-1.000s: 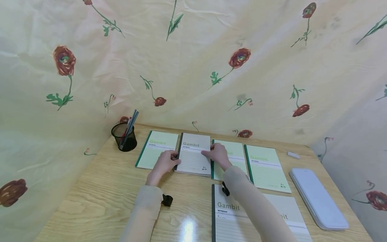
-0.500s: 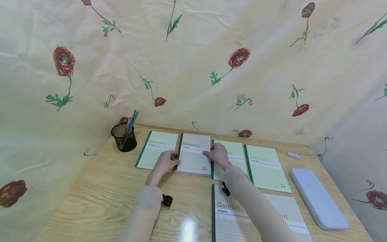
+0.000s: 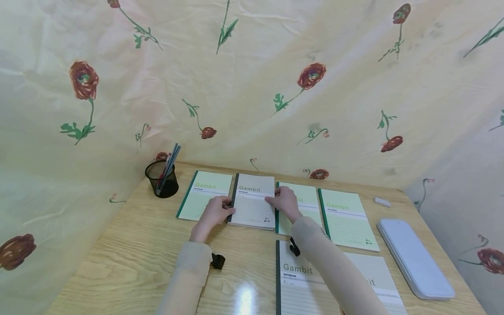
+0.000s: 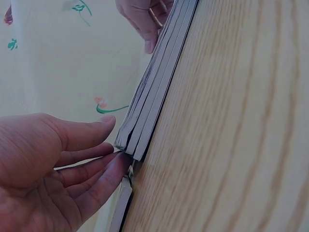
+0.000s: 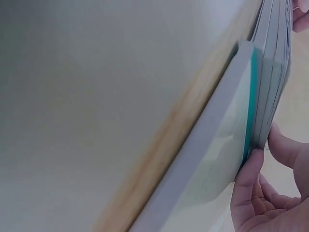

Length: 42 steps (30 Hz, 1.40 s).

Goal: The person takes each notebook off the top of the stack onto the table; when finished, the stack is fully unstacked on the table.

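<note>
A stack of several notebooks (image 3: 250, 208), grey-covered with a dark spine on top, lies in the back row of the wooden table. At its spine side my left hand (image 3: 214, 213) grips it, thumb near the top edge and fingers low at the corner in the left wrist view. On the opposite side my right hand (image 3: 285, 203) holds the stack's edge with its thumb (image 5: 285, 147) against the pages. The right fingers lie over a green-spined notebook (image 5: 212, 159) beside the stack, which this hand partly covers in the head view.
Green-spined notebooks (image 3: 206, 192) flank the stack, another (image 3: 348, 218) farther right. Two larger grey notebooks (image 3: 299, 293) lie in front, partly under the right forearm. A black mesh pen cup (image 3: 165, 186) stands left; a white case (image 3: 415, 260) and an eraser-like block (image 3: 382, 201) lie right.
The right thumb has slid slightly right, toward the edge of the top notebook. The left hand keeps its place and the stack is almost still.
</note>
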{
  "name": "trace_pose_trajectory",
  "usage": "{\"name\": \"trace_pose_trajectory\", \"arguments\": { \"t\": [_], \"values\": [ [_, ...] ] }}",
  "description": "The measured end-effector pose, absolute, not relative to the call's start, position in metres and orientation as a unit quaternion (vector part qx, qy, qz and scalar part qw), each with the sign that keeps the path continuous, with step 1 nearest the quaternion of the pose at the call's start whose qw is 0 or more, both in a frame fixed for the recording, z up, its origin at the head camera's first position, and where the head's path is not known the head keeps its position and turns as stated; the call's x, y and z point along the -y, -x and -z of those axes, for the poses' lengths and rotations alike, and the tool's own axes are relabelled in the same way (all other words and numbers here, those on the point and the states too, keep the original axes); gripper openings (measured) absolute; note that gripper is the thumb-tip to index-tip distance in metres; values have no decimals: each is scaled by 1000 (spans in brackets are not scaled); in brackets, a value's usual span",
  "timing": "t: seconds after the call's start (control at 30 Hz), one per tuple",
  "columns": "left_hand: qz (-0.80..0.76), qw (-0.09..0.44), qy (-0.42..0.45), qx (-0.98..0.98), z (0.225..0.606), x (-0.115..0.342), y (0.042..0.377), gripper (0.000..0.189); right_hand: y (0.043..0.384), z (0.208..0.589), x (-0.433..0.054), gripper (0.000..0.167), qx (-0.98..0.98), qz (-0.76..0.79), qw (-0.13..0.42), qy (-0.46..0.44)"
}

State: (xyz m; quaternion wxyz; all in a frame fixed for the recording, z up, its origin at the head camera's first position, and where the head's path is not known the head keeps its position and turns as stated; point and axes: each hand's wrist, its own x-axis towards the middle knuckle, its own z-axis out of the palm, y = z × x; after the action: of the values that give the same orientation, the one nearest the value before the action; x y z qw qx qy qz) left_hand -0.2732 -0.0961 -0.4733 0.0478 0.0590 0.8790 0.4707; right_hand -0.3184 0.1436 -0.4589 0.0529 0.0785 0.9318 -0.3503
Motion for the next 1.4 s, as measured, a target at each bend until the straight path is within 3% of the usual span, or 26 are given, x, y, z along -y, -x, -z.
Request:
{"name": "trace_pose_trajectory", "arguments": {
  "t": [0.67, 1.4],
  "values": [
    [-473, 42, -67, -877, 473, 96, 273, 36, 317, 459, -148, 46, -915, 396, 35, -71],
    [-469, 36, -68, -880, 474, 97, 274, 35, 307, 449, -168, 54, -827, 545, 97, -99]
  ]
}}
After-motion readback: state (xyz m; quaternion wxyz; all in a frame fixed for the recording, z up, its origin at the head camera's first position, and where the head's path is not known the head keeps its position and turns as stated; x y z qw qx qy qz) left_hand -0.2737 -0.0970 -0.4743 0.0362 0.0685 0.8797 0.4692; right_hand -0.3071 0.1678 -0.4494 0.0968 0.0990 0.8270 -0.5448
